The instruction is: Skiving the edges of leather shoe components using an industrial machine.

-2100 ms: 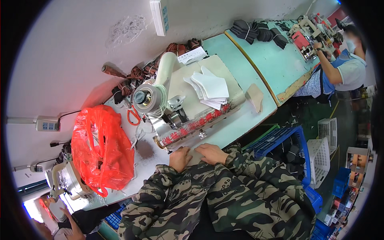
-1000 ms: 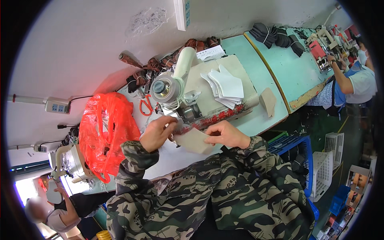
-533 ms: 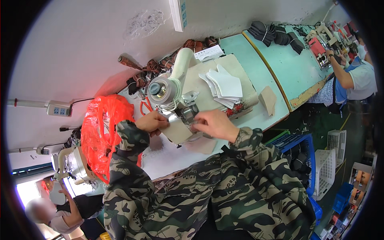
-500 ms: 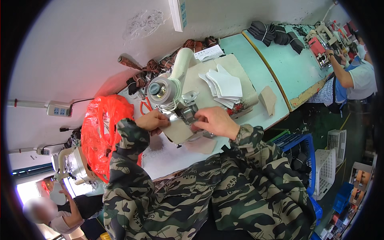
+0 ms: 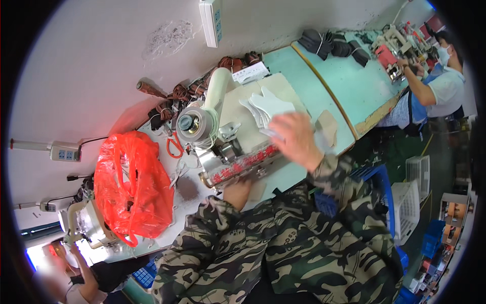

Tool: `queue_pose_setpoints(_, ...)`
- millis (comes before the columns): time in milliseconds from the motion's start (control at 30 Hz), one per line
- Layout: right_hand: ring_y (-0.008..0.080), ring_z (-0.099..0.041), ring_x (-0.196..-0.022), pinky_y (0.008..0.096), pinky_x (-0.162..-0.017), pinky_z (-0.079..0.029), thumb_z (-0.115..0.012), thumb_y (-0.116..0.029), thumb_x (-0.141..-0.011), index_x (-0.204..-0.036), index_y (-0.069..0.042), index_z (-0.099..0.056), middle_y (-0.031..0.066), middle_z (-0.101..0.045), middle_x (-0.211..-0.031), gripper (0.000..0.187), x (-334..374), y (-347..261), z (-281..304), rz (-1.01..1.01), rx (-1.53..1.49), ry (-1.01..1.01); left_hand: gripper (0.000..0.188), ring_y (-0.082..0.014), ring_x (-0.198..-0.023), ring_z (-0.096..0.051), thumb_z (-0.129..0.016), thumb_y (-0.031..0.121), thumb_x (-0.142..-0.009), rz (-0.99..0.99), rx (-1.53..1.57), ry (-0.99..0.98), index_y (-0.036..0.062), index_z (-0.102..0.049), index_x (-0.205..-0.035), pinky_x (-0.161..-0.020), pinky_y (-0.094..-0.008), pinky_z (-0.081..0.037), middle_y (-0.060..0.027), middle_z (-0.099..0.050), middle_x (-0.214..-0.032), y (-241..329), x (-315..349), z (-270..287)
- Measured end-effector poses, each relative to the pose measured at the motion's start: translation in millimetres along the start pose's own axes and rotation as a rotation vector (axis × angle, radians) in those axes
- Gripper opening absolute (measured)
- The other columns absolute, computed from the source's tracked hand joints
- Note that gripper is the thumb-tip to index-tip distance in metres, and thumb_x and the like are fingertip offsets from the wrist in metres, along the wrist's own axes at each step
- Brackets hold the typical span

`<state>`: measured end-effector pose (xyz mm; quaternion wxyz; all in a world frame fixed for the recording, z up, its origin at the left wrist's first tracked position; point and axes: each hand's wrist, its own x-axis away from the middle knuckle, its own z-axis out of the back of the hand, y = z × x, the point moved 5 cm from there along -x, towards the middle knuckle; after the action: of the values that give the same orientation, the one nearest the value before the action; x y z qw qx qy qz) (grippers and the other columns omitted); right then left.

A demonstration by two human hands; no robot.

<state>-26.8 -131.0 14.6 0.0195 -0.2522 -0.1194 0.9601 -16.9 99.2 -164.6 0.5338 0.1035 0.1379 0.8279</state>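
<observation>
A cream sewing-type machine [image 5: 217, 88] with a round metal wheel stands before me; its bed has a red-speckled front edge. My left hand [image 5: 238, 193] is low against the front of the bed, its fingers hidden behind the edge. My right hand [image 5: 295, 139], smeared by motion, hovers at the near side of a stack of white cut pieces [image 5: 271, 105] on the machine's flat top. Whether it holds anything does not show. Right of the stack, a beige cut piece [image 5: 328, 125] lies on the table.
Left of the machine are a full red plastic bag [image 5: 134, 187] and a red-handled tool [image 5: 174, 147]. Brown and black bundles [image 5: 180, 92] line the wall. Blue and white crates [image 5: 405, 207] stand at the right. Co-workers sit at the far right [image 5: 438, 91] and lower left [image 5: 86, 276].
Both hands have left the beige piece's spot at the machine head, where that piece no longer shows. My left hand went down and right; my right hand moved right to the white stack.
</observation>
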Motion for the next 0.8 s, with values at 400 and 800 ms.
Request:
queue_pose_setpoints(400, 0.0328, -0.060, -0.103, 0.0410, -0.084, -0.052, -0.074, -0.020, -0.078, -0.115, -0.006, -0.062, 0.0128, -0.062, -0.106, 0.041, 187.2, -65.1, -144.2, -0.170, -0.477, -0.794, 0.023, -0.0369, -0.071, -0.064, -0.062, 0.019, -0.087, 0.089, 0.269, -0.141, 0.0104, -0.055, -0.107, -0.060, -0.0478, -0.052, -0.0120, -0.057, -0.097, 3.5, 29.2, -8.8)
queue_pose_setpoints(800, 0.0302, -0.064, -0.084, 0.0413, -0.070, -0.052, -0.066, -0.013, -0.082, -0.093, -0.005, -0.069, 0.0108, -0.064, -0.089, 0.014, 144.9, -75.8, -116.3, -0.022, -0.574, -0.335, 0.014, -0.0312, -0.065, -0.064, -0.062, 0.016, -0.088, -0.197, 0.185, -0.080, 0.0064, -0.058, -0.097, -0.060, -0.0417, -0.052, -0.0130, -0.064, -0.074, 10.5, 3.9, 79.6)
